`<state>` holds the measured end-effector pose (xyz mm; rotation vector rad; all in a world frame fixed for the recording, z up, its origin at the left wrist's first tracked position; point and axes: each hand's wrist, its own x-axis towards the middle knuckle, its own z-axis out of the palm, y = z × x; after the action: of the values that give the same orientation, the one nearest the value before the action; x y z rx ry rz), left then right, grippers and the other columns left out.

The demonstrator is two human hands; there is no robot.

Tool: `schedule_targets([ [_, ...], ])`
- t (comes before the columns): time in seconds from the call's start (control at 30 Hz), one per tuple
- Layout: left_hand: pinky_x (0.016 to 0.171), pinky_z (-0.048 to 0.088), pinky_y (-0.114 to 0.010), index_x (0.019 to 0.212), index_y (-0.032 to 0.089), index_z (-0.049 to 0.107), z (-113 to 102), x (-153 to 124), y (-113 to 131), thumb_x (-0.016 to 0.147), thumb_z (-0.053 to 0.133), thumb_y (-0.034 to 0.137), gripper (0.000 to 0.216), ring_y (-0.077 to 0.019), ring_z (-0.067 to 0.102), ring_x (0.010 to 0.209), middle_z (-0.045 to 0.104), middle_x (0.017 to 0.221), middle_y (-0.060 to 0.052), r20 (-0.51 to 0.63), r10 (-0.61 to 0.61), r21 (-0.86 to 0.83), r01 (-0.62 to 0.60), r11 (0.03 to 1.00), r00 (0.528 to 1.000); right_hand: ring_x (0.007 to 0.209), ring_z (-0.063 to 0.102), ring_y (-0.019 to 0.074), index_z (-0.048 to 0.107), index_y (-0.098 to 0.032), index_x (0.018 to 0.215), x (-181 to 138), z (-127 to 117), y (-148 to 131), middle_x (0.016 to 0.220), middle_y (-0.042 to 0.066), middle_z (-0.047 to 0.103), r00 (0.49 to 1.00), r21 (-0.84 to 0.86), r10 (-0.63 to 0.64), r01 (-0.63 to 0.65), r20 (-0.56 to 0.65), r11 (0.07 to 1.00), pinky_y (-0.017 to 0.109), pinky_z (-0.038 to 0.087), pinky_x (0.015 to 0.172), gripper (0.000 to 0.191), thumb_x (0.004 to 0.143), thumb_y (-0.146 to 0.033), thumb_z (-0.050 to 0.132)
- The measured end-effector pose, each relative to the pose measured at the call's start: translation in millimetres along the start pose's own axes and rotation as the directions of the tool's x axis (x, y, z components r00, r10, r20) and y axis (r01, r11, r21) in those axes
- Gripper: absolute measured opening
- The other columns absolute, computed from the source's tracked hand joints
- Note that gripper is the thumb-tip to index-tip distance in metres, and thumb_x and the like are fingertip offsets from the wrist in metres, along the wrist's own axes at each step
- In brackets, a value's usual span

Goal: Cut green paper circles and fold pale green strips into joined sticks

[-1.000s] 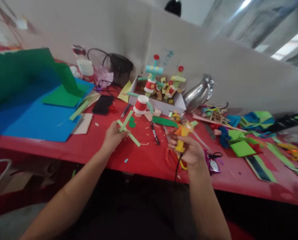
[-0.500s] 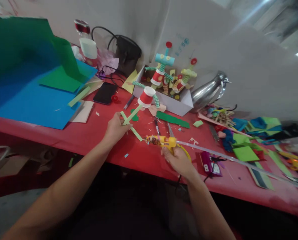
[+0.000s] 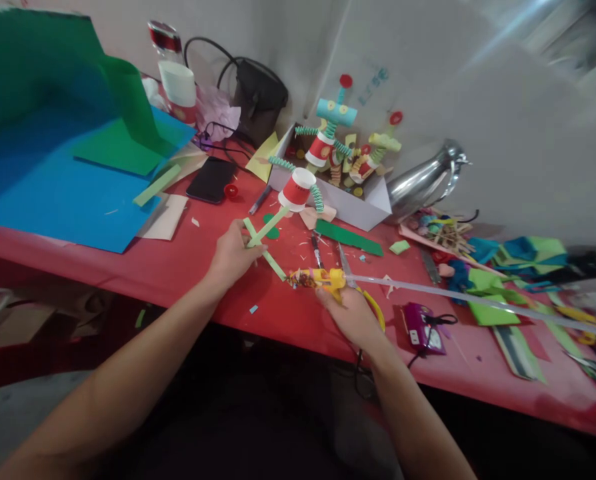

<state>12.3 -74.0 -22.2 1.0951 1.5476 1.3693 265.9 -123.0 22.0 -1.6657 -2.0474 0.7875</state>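
Note:
My left hand is closed on pale green paper strips that cross each other. One strip runs up to a red and white paper cup with pleated green paper arms. In my right hand is a yellow hot glue gun, a long clear glue stick jutting from its back. Its grimy nozzle meets or nearly meets the lower end of the other strip; whether they touch I cannot tell. Scissors with yellow handles lie beside and partly behind my right hand.
A white box at the back holds paper-cup figures. Right of it leans a metal jug. Blue card and a black phone lie left. A dark green strip, paper scraps and a purple box cover the red table.
The glue gun has tilted slightly, and its nozzle has come right up to the lower end of the strip. My left hand keeps its hold; the view has shifted a little.

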Motion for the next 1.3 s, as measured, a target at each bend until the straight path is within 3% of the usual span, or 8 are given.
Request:
schedule_targets([
  [0.4,0.046,0.039,-0.025,0.103,0.02,0.053,-2,1,-4,0.065,0.081,0.02,0.047,-0.0143,0.059,0.045,0.062,0.06,0.005,0.014,0.039,0.12,-0.04,0.992,0.999,0.066,0.061,0.0222,0.062,-0.021,0.075,-3,-8,-8,0.07,0.005,0.068,0.999,-0.064,-0.014,0.016,0.039,0.998,0.031,0.04,0.061,0.041,0.089,-0.058,0.051],
  [0.53,0.043,0.037,-0.024,0.099,0.022,0.053,-1,1,-5,0.061,0.083,0.018,0.049,-0.0132,0.056,0.043,0.06,0.057,0.007,0.013,0.015,0.032,-0.016,0.999,1.0,0.05,0.054,0.017,0.063,-0.019,0.07,8,-29,9,0.052,0.001,0.057,0.987,0.115,0.135,-0.144,0.083,0.983,0.028,0.04,0.052,0.057,0.088,-0.07,0.043],
  [0.73,0.044,0.037,-0.022,0.09,0.021,0.052,-4,-3,2,0.068,0.078,0.019,0.033,-0.008,0.049,0.041,0.06,0.058,0.006,0.042,0.044,-0.312,-0.028,0.95,0.998,0.064,0.067,0.0262,0.06,-0.02,0.077,39,-66,63,0.062,0.01,0.067,0.901,0.041,0.329,-0.331,-0.283,0.943,0.037,0.051,0.061,0.051,0.089,-0.066,0.041],
  [0.93,0.042,0.031,-0.022,0.084,0.021,0.055,-6,-9,16,0.069,0.081,0.023,0.03,-0.006,0.043,0.042,0.057,0.059,0.005,0.13,0.082,-0.359,-0.03,0.933,0.988,0.125,0.048,0.0442,0.069,-0.015,0.089,33,-55,36,0.112,0.028,0.064,0.862,-0.16,0.11,-0.215,-0.494,0.964,0.06,0.032,0.101,0.028,0.089,-0.038,0.054],
  [1.03,0.042,0.031,-0.022,0.09,0.021,0.058,-2,-12,29,0.071,0.079,0.024,0.028,-0.0063,0.042,0.044,0.057,0.062,0.005,0.225,0.106,-0.298,-0.036,0.954,0.969,0.11,0.06,0.0279,0.074,-0.025,0.092,35,-27,-10,0.107,0.01,0.071,0.937,-0.151,-0.087,0.037,-0.338,0.988,0.042,0.041,0.098,0.021,0.087,-0.041,0.061],
  [1.1,0.043,0.033,-0.021,0.091,0.021,0.059,1,-14,38,0.072,0.079,0.025,0.027,-0.0065,0.043,0.046,0.056,0.064,0.005,0.263,0.133,-0.28,-0.057,0.958,0.955,0.094,0.064,0.023,0.075,-0.024,0.094,44,-10,-37,0.1,0.006,0.074,0.953,0.013,-0.3,0.301,-0.04,0.954,0.036,0.046,0.085,0.02,0.087,-0.039,0.064],
  [1.2,0.045,0.034,-0.021,0.085,0.02,0.061,-1,-15,48,0.071,0.08,0.023,0.024,-0.0067,0.044,0.049,0.054,0.063,0.005,0.271,0.149,-0.268,-0.075,0.961,0.951,0.061,0.057,0.0149,0.07,-0.02,0.066,60,5,-62,0.065,0.0,0.068,0.931,0.24,-0.342,0.306,0.126,0.921,0.028,0.039,0.06,0.019,0.082,-0.03,0.067],
  [1.3,0.048,0.037,-0.019,0.085,0.02,0.064,-8,-11,50,0.072,0.081,0.024,0.022,-0.0064,0.047,0.053,0.057,0.068,0.004,0.227,0.122,-0.352,-0.036,0.935,0.966,0.052,0.05,0.012,0.064,-0.018,0.056,73,12,-68,0.052,-0.004,0.059,0.94,0.339,-0.335,0.297,0.058,0.893,0.026,0.034,0.054,0.024,0.077,-0.027,0.069],
])
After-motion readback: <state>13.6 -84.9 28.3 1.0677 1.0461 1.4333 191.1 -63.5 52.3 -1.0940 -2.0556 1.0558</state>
